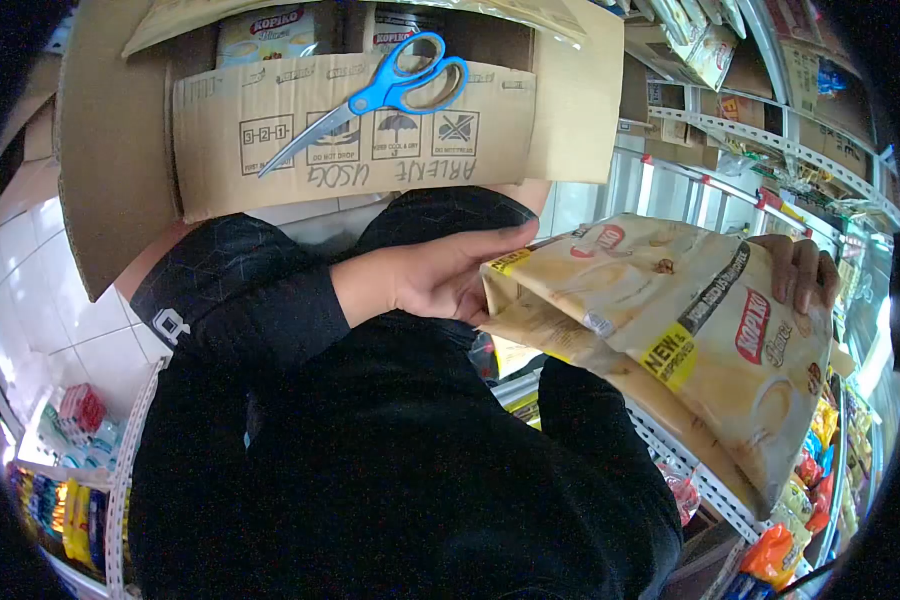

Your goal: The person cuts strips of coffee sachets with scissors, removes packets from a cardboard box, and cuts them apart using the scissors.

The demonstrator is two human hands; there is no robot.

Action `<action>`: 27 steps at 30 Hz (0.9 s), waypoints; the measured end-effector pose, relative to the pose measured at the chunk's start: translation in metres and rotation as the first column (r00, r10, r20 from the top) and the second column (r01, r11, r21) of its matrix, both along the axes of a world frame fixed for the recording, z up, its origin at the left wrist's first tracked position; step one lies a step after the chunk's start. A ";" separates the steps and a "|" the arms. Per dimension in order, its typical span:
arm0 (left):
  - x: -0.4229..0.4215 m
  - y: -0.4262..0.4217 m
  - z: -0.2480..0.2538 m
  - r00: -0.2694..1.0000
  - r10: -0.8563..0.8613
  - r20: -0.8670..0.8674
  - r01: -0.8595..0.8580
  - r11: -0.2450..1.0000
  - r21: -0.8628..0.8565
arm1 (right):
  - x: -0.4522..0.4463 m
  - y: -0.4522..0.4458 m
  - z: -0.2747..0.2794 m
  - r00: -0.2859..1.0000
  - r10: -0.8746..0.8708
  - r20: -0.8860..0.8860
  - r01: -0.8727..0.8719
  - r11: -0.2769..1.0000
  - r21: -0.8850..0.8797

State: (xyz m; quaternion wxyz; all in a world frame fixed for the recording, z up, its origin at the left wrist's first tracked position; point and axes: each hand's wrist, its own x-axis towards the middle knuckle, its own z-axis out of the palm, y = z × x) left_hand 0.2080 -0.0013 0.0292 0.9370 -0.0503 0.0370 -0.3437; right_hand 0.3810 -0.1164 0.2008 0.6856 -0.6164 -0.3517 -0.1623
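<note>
The step in hand looks like handling the Kopiko pack [715, 310], held over the lap just right of the carton [210, 150]. The right hand [798, 270] grasps its far edge, fingers curled over. The left hand [415, 275] touches the near end; its fingertips are partly hidden, so I cannot tell how firmly it grips. The next move probably calls for steady support at both ends. Inside the carton sit more Kopiko packets [268, 38]; scissors [372, 97] lie across its flap.
</note>
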 end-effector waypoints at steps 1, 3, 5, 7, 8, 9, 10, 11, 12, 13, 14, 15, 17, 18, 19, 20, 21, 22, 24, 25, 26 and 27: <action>0.000 0.001 0.001 1.000 -0.016 -0.006 0.016 1.000 0.024 | 0.000 0.000 0.000 1.000 0.000 -0.005 0.000 1.000 0.000; 0.001 0.002 -0.001 1.000 -0.016 0.025 0.017 0.999 -0.031 | 0.001 0.000 -0.001 1.000 0.003 -0.009 -0.003 1.000 0.000; 0.002 0.005 0.002 0.999 -0.039 0.019 0.040 0.997 -0.070 | 0.000 -0.002 -0.001 1.000 0.005 -0.013 -0.005 1.000 0.001; 0.002 0.007 0.002 0.998 -0.038 0.055 0.041 0.998 -0.051 | 0.001 -0.001 -0.001 1.000 0.008 -0.013 -0.008 1.000 0.004; 0.003 0.007 0.002 0.997 -0.038 0.073 0.041 0.998 -0.041 | 0.001 -0.001 -0.001 1.000 0.015 -0.016 -0.014 1.000 0.002; 0.004 0.005 -0.001 0.990 -0.015 0.139 0.006 0.998 0.062 | 0.000 -0.001 -0.001 1.000 0.013 -0.017 -0.013 1.000 0.006; 0.006 -0.001 -0.006 0.978 0.001 0.208 -0.035 0.986 0.162 | 0.001 -0.003 -0.001 1.000 0.010 -0.017 -0.010 1.000 0.005; 0.008 -0.008 -0.013 0.961 0.008 0.277 -0.082 0.963 0.256 | 0.000 -0.002 -0.002 1.000 0.017 -0.016 -0.017 1.000 0.010; 0.006 -0.011 -0.017 0.952 0.065 0.298 -0.186 0.899 0.397 | 0.001 -0.003 -0.001 1.000 0.010 -0.013 -0.010 1.000 0.005; 0.005 -0.008 -0.014 0.902 0.109 0.417 -0.325 0.808 0.491 | 0.000 -0.003 -0.001 1.000 0.016 -0.011 -0.016 1.000 0.009; 0.005 -0.016 -0.024 0.772 0.253 0.583 -0.560 0.704 0.436 | 0.000 -0.002 -0.002 1.000 0.025 -0.012 -0.025 1.000 0.011; 0.005 -0.018 -0.026 0.589 0.361 0.723 -0.756 0.561 0.337 | 0.000 -0.002 -0.002 1.000 0.026 -0.010 -0.026 1.000 0.011; 0.003 -0.018 -0.016 0.513 0.346 0.785 -0.850 0.328 0.412 | 0.001 -0.003 -0.003 0.999 0.031 -0.010 -0.031 0.999 0.010; 0.002 -0.016 -0.009 0.478 0.330 0.814 -0.878 0.203 0.433 | 0.000 -0.004 -0.002 1.000 0.025 -0.012 -0.025 1.000 0.008; 0.002 -0.014 -0.012 0.535 0.236 0.812 -0.845 0.170 0.507 | 0.000 -0.003 -0.002 0.999 0.036 -0.012 -0.036 0.999 0.012; 0.004 -0.010 -0.014 0.589 0.142 0.796 -0.808 0.126 0.575 | 0.000 -0.003 -0.002 0.999 0.038 -0.013 -0.038 0.999 0.011; 0.005 -0.006 -0.014 0.640 0.050 0.766 -0.768 0.075 0.636 | 0.001 -0.003 -0.002 0.999 0.043 -0.013 -0.042 0.999 0.014; 0.002 -0.008 -0.010 0.759 0.155 0.632 -0.650 0.122 0.750 | 0.000 -0.003 -0.001 0.999 0.049 -0.014 -0.048 0.999 0.015; 0.004 -0.015 -0.018 0.743 0.349 0.572 -0.657 0.211 0.724 | 0.001 -0.005 -0.001 0.998 0.060 -0.018 -0.060 0.998 0.015; 0.006 -0.019 -0.023 0.728 0.438 0.527 -0.663 0.254 0.704 | 0.000 -0.008 -0.001 0.998 0.056 -0.016 -0.055 0.998 0.012; 0.010 -0.020 -0.027 0.692 0.498 0.523 -0.702 0.293 0.650 | 0.000 -0.008 -0.001 0.998 0.059 -0.018 -0.058 0.998 0.013; 0.006 -0.003 -0.006 0.921 0.370 0.125 -0.363 0.694 0.622 | 0.001 -0.009 -0.001 0.998 0.058 -0.020 -0.058 0.998 0.015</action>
